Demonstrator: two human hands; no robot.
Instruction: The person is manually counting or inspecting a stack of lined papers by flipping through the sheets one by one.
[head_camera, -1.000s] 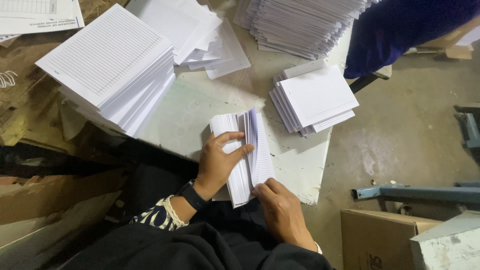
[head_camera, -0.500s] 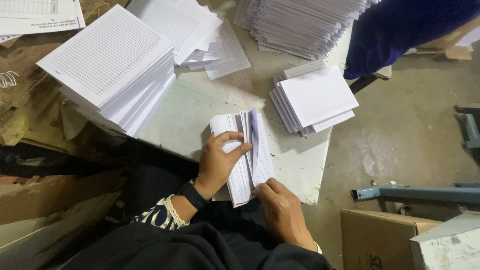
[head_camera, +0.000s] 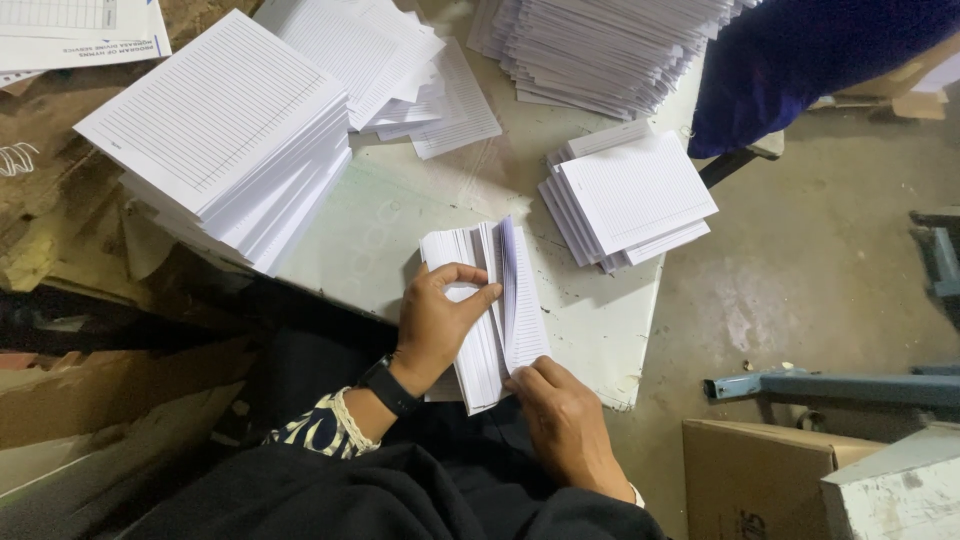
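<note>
Head view, your left hand (head_camera: 437, 322): curled over the near-left side of the stack of lined sheets (head_camera: 487, 310), thumb and fingers pinching its top pages.
Your right hand (head_camera: 565, 420): fingers bent at the stack's near edge, thumbing the sheet ends.
Stack position: near edge of the pale table (head_camera: 400, 210), middle of the scene.
Right of it: a fanned pile of sheets (head_camera: 630, 195).
Far left: a tall pile of lined paper (head_camera: 225, 130).
</note>
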